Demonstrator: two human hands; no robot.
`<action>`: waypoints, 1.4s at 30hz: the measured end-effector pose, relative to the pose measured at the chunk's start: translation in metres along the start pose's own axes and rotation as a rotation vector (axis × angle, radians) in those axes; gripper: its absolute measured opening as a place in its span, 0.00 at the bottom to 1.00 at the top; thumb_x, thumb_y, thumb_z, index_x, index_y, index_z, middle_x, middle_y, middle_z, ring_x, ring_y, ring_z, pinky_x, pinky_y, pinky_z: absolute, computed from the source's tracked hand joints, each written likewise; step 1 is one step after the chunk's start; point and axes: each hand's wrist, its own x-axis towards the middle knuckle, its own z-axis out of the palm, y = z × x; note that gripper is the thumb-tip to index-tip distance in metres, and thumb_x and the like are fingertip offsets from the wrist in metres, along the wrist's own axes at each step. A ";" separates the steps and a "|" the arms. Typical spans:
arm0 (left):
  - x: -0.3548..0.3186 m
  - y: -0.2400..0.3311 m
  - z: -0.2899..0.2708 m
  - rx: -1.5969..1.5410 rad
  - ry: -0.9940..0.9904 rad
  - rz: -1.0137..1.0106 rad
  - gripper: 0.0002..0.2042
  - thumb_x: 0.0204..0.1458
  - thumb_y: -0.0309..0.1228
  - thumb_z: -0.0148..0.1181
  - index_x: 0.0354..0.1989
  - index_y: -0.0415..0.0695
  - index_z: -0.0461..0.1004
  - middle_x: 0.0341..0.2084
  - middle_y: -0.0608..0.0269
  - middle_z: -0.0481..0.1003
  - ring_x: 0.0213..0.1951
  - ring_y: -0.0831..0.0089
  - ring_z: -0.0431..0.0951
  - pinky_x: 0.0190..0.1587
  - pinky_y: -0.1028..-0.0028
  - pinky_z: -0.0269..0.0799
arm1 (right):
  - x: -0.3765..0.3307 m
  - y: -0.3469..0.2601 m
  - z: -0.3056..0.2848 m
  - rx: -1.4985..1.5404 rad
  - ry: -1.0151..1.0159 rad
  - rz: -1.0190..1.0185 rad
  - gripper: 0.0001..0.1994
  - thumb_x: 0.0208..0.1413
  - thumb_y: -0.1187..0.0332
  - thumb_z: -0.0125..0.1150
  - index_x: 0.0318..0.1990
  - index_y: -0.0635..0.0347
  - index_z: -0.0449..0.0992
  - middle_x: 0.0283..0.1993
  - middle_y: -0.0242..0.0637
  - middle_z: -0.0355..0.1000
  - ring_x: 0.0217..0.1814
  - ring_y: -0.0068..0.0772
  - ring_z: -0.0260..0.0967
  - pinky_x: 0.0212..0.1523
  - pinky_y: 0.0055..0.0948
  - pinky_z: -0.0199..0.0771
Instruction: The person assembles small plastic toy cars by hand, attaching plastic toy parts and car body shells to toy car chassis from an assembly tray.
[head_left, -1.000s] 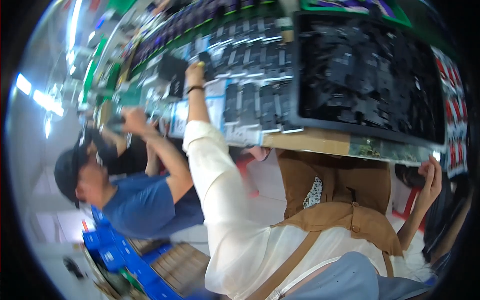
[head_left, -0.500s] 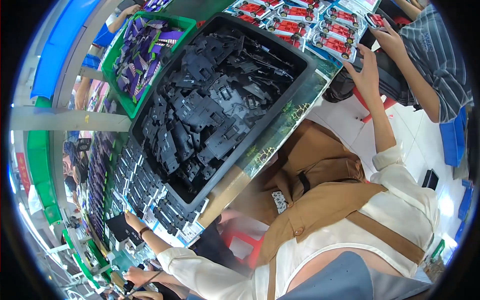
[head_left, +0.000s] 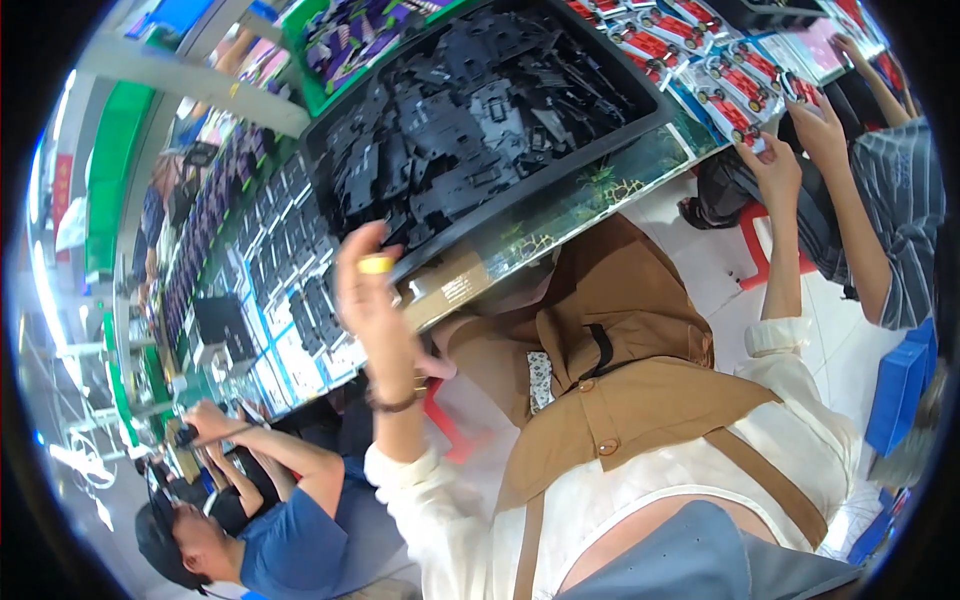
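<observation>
My left hand (head_left: 372,300) is raised in front of the near rim of a large black bin (head_left: 540,165) heaped with black plastic parts. A yellow cap (head_left: 376,264) sits on one finger. I cannot see whether the curled fingers hold anything. My right hand (head_left: 772,168) reaches out to the table edge. Its fingers are spread and touch the blister packs of red toy cars (head_left: 700,85). Both arms wear cream sleeves, and a brown apron (head_left: 620,370) hangs below me.
A person in a striped sleeve (head_left: 900,210) handles a pack beside my right hand. A person in a blue shirt (head_left: 300,530) works at my left near trays of dark parts (head_left: 270,260). A green tray (head_left: 350,40) lies behind the bin. Blue crates (head_left: 900,395) stand on the floor.
My left hand has drawn back from the far trays of dark parts to the bin's near rim. My right hand has stayed at the toy car packs. My view has tilted.
</observation>
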 end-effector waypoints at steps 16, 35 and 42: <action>-0.056 -0.009 0.129 -1.387 -0.152 -0.326 0.26 0.58 0.49 0.38 0.60 0.44 0.53 0.55 0.58 0.62 0.56 0.61 0.63 0.58 0.58 0.58 | -0.094 -0.186 -0.030 0.622 -0.453 -0.758 0.29 0.33 0.62 0.72 0.46 0.65 0.70 0.39 0.42 0.69 0.40 0.39 0.69 0.41 0.29 0.69; -0.072 -0.006 0.052 -1.330 0.060 -0.303 0.26 0.59 0.48 0.30 0.60 0.46 0.55 0.56 0.52 0.60 0.56 0.44 0.60 0.56 0.50 0.58 | -0.031 -0.306 0.078 0.458 -0.350 -1.218 0.13 0.49 0.63 0.61 0.41 0.57 0.73 0.41 0.39 0.71 0.40 0.38 0.71 0.39 0.29 0.71; -0.081 -0.013 0.037 -1.369 0.143 -0.322 0.25 0.59 0.47 0.28 0.60 0.45 0.55 0.56 0.52 0.61 0.56 0.44 0.60 0.58 0.51 0.55 | 0.012 -0.276 0.087 0.130 -0.474 -1.374 0.24 0.47 0.62 0.61 0.54 0.51 0.67 0.56 0.38 0.63 0.59 0.40 0.59 0.58 0.34 0.60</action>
